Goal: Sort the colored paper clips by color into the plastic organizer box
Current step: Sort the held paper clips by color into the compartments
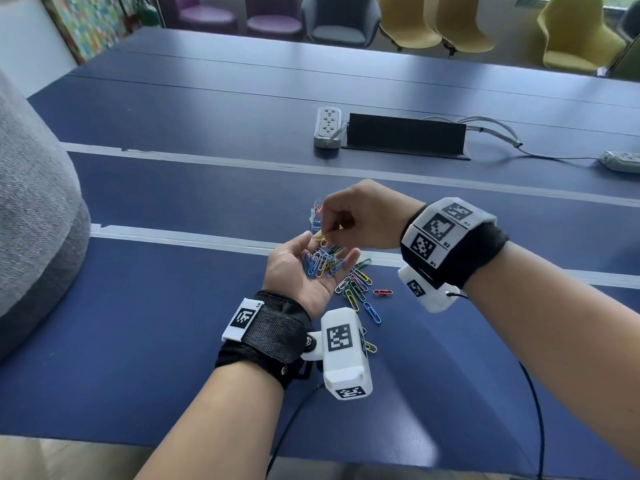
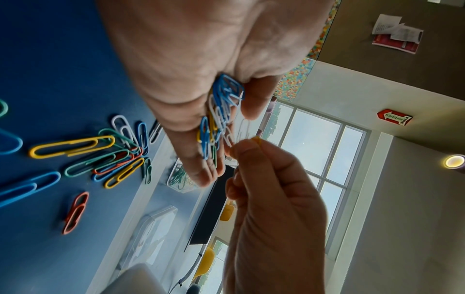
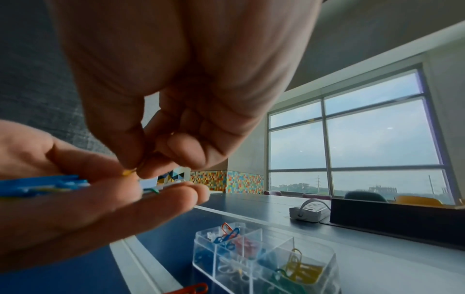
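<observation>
My left hand (image 1: 329, 249) is held palm up over the blue table, fingers relaxed, carrying several paper clips (image 1: 320, 263), mostly blue and white (image 2: 221, 111). My right hand (image 1: 327, 233) hovers just above that palm and pinches a yellow paper clip (image 1: 320, 238) between thumb and forefinger (image 3: 135, 171). The clear organizer box (image 3: 264, 258) stands right behind the hands (image 1: 317, 216); its compartments hold blue, red, white, green and yellow clips. A loose pile of mixed clips (image 1: 356, 285) lies on the table under and to the right of the left hand.
A lone red clip (image 1: 382, 292) and a blue one (image 1: 372, 311) lie apart from the pile. Farther back are a white power strip (image 1: 327, 128), a black raised cable flap (image 1: 405, 133) and a second strip (image 1: 620, 161). A grey upholstered seat (image 1: 34, 202) borders the table's left.
</observation>
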Available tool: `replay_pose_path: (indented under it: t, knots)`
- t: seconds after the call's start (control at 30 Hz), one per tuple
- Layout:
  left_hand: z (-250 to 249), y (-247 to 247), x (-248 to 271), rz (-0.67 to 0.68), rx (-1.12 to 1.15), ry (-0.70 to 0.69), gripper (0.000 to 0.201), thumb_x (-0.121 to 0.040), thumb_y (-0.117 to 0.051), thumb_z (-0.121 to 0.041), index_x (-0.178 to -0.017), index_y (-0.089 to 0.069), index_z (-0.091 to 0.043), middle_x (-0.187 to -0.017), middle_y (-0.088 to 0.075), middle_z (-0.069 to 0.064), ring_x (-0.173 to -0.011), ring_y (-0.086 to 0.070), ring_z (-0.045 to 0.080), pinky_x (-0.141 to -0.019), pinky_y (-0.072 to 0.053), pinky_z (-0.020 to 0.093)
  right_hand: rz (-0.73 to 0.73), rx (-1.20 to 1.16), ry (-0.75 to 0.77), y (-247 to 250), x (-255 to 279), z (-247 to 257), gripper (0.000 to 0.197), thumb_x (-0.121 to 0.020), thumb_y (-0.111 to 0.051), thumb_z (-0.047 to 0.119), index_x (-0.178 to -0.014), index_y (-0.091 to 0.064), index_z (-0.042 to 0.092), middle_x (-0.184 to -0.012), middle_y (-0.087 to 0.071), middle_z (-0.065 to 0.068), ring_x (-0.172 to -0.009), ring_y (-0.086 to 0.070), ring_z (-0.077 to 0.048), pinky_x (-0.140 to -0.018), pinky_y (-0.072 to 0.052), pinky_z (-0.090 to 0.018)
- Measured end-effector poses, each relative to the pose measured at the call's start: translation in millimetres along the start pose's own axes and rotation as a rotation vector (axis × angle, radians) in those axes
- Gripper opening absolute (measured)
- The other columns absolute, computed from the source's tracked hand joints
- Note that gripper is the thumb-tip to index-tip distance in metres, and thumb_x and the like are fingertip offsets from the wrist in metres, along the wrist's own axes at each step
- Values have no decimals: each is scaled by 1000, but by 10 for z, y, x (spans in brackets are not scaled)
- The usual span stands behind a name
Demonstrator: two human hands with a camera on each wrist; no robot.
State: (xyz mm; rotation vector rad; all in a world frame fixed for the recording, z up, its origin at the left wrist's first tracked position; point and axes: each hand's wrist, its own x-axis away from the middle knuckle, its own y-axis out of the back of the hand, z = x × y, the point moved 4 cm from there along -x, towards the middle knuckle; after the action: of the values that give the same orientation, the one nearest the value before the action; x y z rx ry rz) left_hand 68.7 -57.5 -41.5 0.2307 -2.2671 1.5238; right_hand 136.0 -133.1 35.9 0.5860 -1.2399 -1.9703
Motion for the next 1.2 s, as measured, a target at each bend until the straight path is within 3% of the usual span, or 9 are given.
replay_pose_path:
  t: [0.1,0.2,0.33,0.47,0.57,0.67,0.77,0.97,1.2]
  knots:
    - [-15,-13,-2,-12,5,-34,32,-97,-35,-18,-90,-59,2,-85,-65,17,-76,-67,33,-91,-47,47,16,-148,-69,11,4,-23,23,-82,-62,5,-100,-69,15,-77,-67,3,-62,-59,-3,-66,-47,-13]
    - [-34,-2,-5,-14,-1,-32,36,-97,-36,-25,-104,-58,3,-97,-64,21,-88,-66,35,-86,-51,45,26,-331,-262,0,10,-102,35,-92,-48,1,-121,-61,16,-62,-60,12,-47,-52,2,-51,-42,-8]
    - [-35,-23,9,14,-21,-11,19,-92,-48,-15,-101,-57,-1,-104,-63,21,-95,-63,33,-83,-53,45,-25,-871,-506,-25,86,-195,33,-87,-31,-7,-86,-60,8,-59,-46,-7,-40,-43,-13,-41,-33,-18]
    - [-16,-28,9,16,-58,-50,28,-85,-42,15,-104,-56,-2,-104,-65,18,-98,-63,30,-83,-54,40,-80,-1113,-653,-28,149,-262,19,-82,-27,12,-68,-37,20,-59,-35,-1,-37,-23,-9,-38,-14,-11]
    - [-9,-36,19,13,-44,-52,42,-82,-30,23,-107,-54,-1,-101,-65,18,-97,-62,30,-81,-55,39,-41,-989,-657,-80,162,-244,27,-88,-46,28,-63,-40,21,-53,-28,4,-36,-18,-8,-36,-14,-11]
    - [-28,-1,-6,-40,-7,-75,50,-77,-20,20,-109,-55,3,-109,-60,17,-98,-60,32,-79,-55,42,26,-484,-468,-77,156,-127,23,-85,-65,31,-69,-62,15,-49,-46,6,-35,-33,-7,-35,-26,-18]
    - [-36,20,-22,-58,41,-81,54,-73,-17,14,-108,-56,3,-115,-57,17,-91,-61,30,-76,-56,42,55,-193,-386,-68,145,-82,11,-79,-70,27,-83,-75,17,-73,-69,4,-62,-56,-2,-61,-46,-22]
    - [-37,-8,21,-37,63,-95,68,-57,-27,5,-118,-55,2,-86,-69,17,-66,-69,30,-67,-59,43,28,-7,-379,-91,131,68,16,-76,-68,35,-75,-75,20,-71,-68,1,-69,-58,-15,-66,-49,-26]
    - [-65,-16,64,-47,10,-80,69,-58,-28,-6,-120,-57,6,-99,-67,19,-87,-62,32,-70,-57,39,6,-53,-338,-131,71,163,11,-73,-72,32,-75,-73,21,-69,-65,7,-75,-60,-13,-72,-52,-26]
